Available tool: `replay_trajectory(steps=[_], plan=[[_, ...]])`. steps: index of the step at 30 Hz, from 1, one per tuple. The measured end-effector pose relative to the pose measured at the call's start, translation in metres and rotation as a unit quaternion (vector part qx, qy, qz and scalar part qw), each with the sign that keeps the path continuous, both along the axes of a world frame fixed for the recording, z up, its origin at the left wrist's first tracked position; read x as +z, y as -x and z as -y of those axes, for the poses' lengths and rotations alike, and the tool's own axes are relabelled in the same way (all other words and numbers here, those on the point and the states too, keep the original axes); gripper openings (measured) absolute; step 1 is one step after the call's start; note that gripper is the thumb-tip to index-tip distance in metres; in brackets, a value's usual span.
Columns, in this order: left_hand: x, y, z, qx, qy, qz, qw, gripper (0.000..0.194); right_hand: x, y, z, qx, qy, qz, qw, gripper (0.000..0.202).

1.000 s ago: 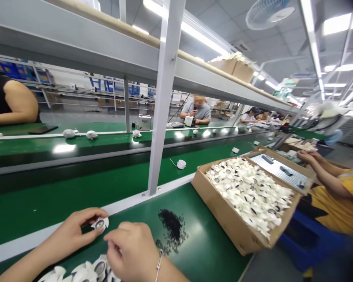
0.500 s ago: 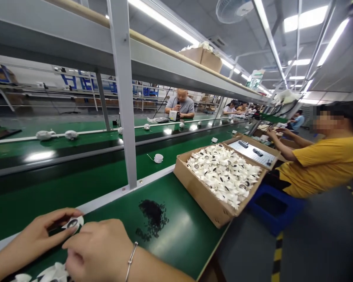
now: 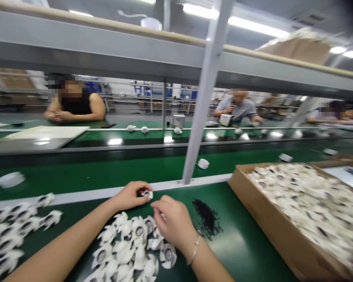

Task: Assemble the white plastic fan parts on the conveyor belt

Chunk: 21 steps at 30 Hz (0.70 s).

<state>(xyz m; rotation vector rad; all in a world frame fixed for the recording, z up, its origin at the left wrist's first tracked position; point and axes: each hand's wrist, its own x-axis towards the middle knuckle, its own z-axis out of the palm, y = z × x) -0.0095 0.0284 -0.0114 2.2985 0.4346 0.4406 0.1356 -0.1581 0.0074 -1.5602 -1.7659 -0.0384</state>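
My left hand point(image 3: 133, 196) pinches a small white fan impeller point(image 3: 148, 194) with a dark ring at its centre. Just to the right, my right hand point(image 3: 175, 221) has its fingers pressed together close to that impeller; whatever they hold, if anything, is hidden. Below both hands lies a loose heap of white fan impellers point(image 3: 125, 254) on the green worktop. A scattered pile of tiny black pieces point(image 3: 207, 219) lies to the right of my right hand.
A cardboard box point(image 3: 261, 219) full of white impellers stands at the right. More impellers point(image 3: 6, 244) lie in rows at the left. A metal post point(image 3: 201, 98) rises behind the hands to an overhead shelf point(image 3: 100, 47). White parts sit on the green conveyor point(image 3: 85, 170); co-workers sit beyond.
The view has swung left, bringing the impeller heap and the left rows into sight. My left hand still holds an impeller, and my right hand stays beside it.
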Motion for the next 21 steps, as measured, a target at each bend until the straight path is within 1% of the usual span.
replay_trajectory(steps=[4, 7, 10, 15, 21], plan=[[-0.005, 0.002, -0.001, 0.025, 0.011, 0.006, 1.0, 0.029, -0.005, -0.004, -0.002, 0.018, -0.016, -0.032, 0.999, 0.028], [-0.01, 0.003, -0.002, 0.023, 0.022, 0.004, 0.999, 0.03, -0.009, -0.004, -0.001, 0.033, -0.025, -0.033, 0.999, 0.026], [-0.012, 0.002, -0.003, 0.017, 0.034, 0.008, 0.999, 0.029, -0.01, -0.003, 0.001, 0.046, -0.034, -0.023, 0.998, 0.025], [-0.012, 0.002, -0.002, 0.009, 0.036, 0.016, 0.999, 0.026, -0.007, 0.0, 0.002, 0.051, -0.039, -0.006, 0.998, 0.026], [-0.01, 0.002, -0.002, 0.01, 0.034, 0.015, 0.999, 0.027, -0.009, 0.004, 0.003, 0.061, -0.04, 0.009, 0.997, 0.025]])
